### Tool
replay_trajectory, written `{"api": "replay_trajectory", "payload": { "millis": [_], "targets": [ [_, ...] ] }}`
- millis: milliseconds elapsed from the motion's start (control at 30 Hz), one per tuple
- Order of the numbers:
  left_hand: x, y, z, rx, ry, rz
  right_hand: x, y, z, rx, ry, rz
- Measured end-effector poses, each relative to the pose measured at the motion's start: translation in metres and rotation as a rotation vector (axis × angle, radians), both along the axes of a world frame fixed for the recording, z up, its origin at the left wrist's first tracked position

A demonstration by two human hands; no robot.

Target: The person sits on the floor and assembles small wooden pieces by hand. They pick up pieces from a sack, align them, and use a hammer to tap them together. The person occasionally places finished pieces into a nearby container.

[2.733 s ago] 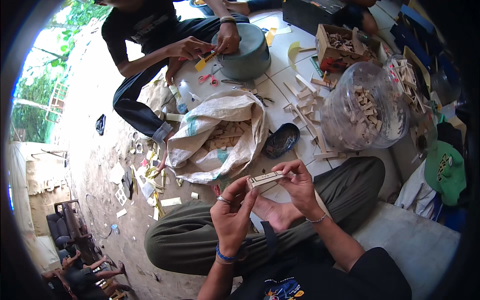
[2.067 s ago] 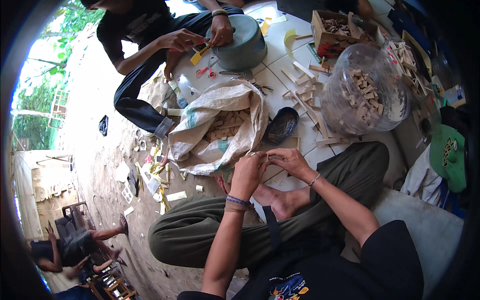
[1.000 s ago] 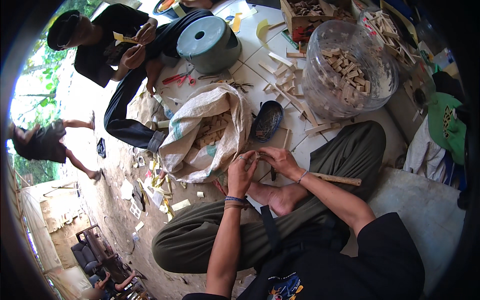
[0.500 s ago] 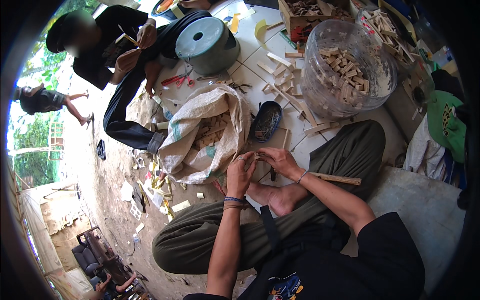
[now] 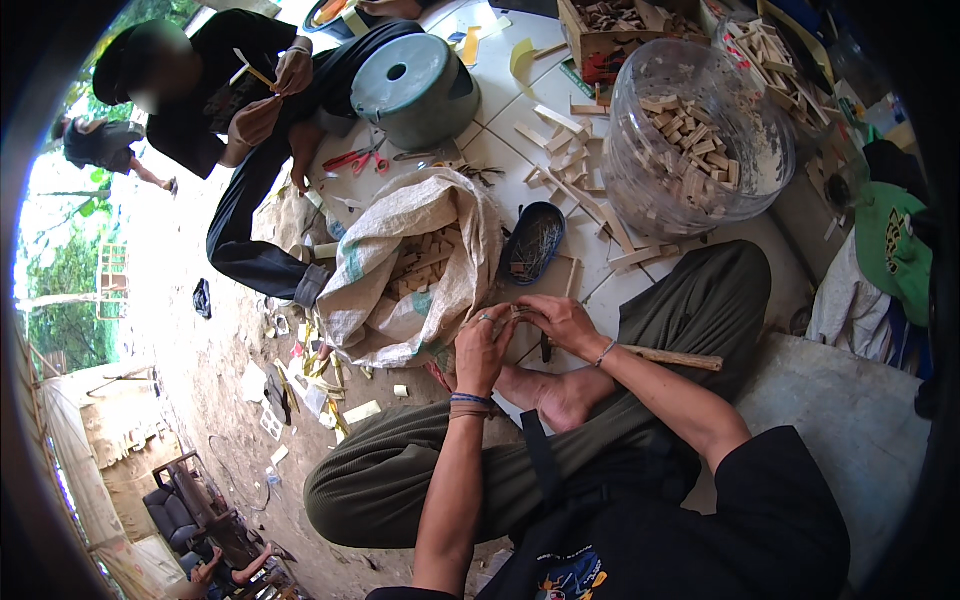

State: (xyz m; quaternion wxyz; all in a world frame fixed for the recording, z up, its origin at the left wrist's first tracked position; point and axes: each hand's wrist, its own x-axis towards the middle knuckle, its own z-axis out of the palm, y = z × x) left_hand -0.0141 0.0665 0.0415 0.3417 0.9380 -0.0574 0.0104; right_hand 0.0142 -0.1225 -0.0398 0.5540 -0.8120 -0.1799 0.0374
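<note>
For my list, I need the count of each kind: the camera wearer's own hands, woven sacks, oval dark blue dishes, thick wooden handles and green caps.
Own hands: 2 (left hand, right hand)
Woven sack: 1
Oval dark blue dish: 1
Thick wooden handle: 1
Green cap: 1
Total: 6

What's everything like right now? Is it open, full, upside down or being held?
Small light-brown piece: pinched between bare left hand and bare right hand, mostly hidden
White woven sack: open, wood pieces inside
Clear round plastic tub: partly filled with wooden blocks
Dark blue oval tray: open, thin bits inside
Grey-green round bucket: seemingly upside down
Green fabric cap: lying on pale cloth
</note>
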Motion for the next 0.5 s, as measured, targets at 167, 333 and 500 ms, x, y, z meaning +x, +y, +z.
{"api": "replay_trajectory", "payload": {
  "millis": [167, 333, 500],
  "targets": [
    [0.0005, -0.0004, -0.0034, 0.008, -0.022, 0.001, 0.0001, -0.0015, 0.0013, -0.026, 0.017, 0.0],
    [0.0003, -0.0025, -0.0033, 0.028, 0.014, 0.008, 0.0001, -0.0028, -0.0022, -0.037, -0.008, 0.003],
    [0.0021, -0.0012, -0.0008, 0.04, 0.059, 0.015, 0.003, -0.002, -0.0052, -0.053, -0.017, 0.024]
  ]
}}
